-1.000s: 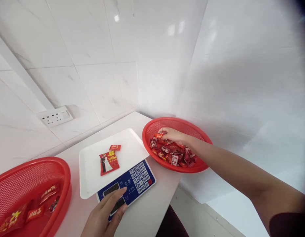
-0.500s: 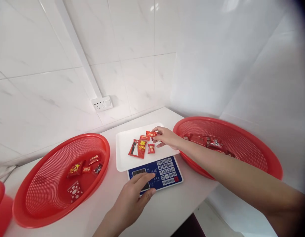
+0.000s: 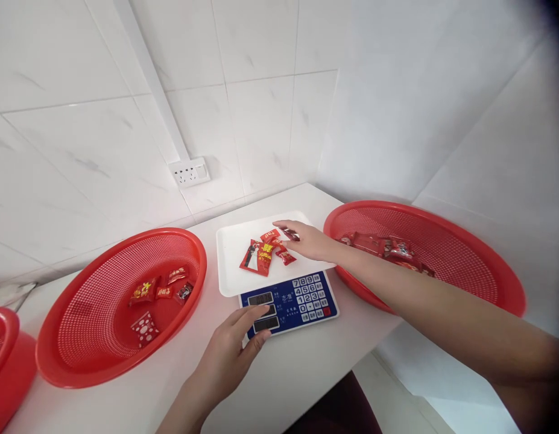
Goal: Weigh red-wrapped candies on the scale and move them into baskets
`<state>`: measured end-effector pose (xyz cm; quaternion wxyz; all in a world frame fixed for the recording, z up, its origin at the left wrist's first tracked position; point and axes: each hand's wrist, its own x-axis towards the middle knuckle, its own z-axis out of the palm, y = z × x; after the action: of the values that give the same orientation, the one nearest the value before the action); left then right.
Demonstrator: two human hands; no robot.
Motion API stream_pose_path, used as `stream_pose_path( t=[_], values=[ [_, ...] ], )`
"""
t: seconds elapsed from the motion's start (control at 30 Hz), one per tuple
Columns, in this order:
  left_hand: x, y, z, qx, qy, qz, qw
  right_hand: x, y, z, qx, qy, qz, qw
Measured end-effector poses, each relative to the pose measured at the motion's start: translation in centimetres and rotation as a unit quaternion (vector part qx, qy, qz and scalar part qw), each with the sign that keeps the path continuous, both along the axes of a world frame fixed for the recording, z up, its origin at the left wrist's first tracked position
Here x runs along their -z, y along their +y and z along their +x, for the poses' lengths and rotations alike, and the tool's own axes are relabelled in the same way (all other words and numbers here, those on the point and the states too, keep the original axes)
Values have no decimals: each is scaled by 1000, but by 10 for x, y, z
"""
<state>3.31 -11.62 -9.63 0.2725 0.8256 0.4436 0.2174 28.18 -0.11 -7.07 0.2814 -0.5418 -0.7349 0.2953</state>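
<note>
Over the right part of the white tray (image 3: 234, 274), my right hand (image 3: 306, 241) is closed on a dark red wrapped candy (image 3: 290, 233). Beside its fingers, several red packets lie together on the tray, among them a larger one with a couple pictured on it (image 3: 257, 258) and a small red candy (image 3: 286, 257). The tray tops a blue scale (image 3: 286, 296) with a keypad and displays. My left hand (image 3: 236, 346) is open over the left front of the scale, its fingers apart near the displays and holding nothing.
A red mesh basket (image 3: 89, 289) with several packets stands on the left. Another basket (image 3: 464, 253) with red packets stands on the right. Part of a red container (image 3: 10, 374) shows at the far left. A socket (image 3: 190, 172) is on the tiled wall.
The candies on the tray have shifted closer together, and the small red one has turned. My left hand has moved left, uncovering more of the displays. The view has shifted slightly.
</note>
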Motion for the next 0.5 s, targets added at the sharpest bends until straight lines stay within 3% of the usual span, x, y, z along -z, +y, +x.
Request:
stream_pose_path(
  t=[0.17,0.37,0.5],
  values=[
    [0,-3,-2,0,9,5,1000,-1,-7,-1,-74,-20,-29,997],
    [2,-8,-22,-31,11,19,999,-23,-40,41,83,-94,-13,992],
    [5,-10,-37,-88,7,29,996,-12,-66,98,171,-225,-53,958]
  ],
)
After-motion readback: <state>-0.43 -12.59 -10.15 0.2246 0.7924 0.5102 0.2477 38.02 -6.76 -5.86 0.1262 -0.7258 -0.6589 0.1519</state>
